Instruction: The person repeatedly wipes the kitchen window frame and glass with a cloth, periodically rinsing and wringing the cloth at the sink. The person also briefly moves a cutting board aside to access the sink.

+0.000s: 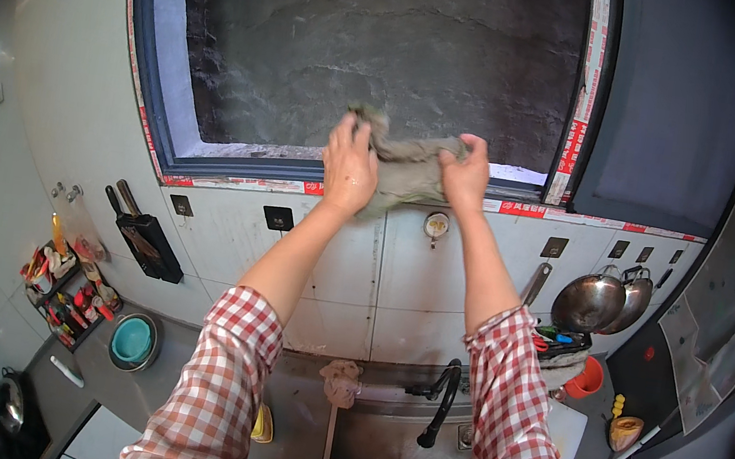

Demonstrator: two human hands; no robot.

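Note:
A damp-looking grey-green cloth point(412, 165) is stretched between my two hands in front of the lower part of the window. My left hand point(351, 167) grips its left end, the fingers slightly blurred. At the other end, my right hand point(466, 176) pinches the cloth's upper corner between thumb and fingers. Behind the cloth runs the dark window frame point(249, 167), with red-and-white printed tape point(525, 210) along its lower edge. A rough dark wall point(380, 41) shows through the window opening.
Below me lies a steel sink point(380, 442) with a black faucet point(442, 402); a crumpled rag point(340, 382) rests at its edge. Left are a knife holder point(150, 245), a condiment rack point(68, 300) and a turquoise bowl point(131, 339). Right hang woks point(588, 301) above an orange container point(586, 378).

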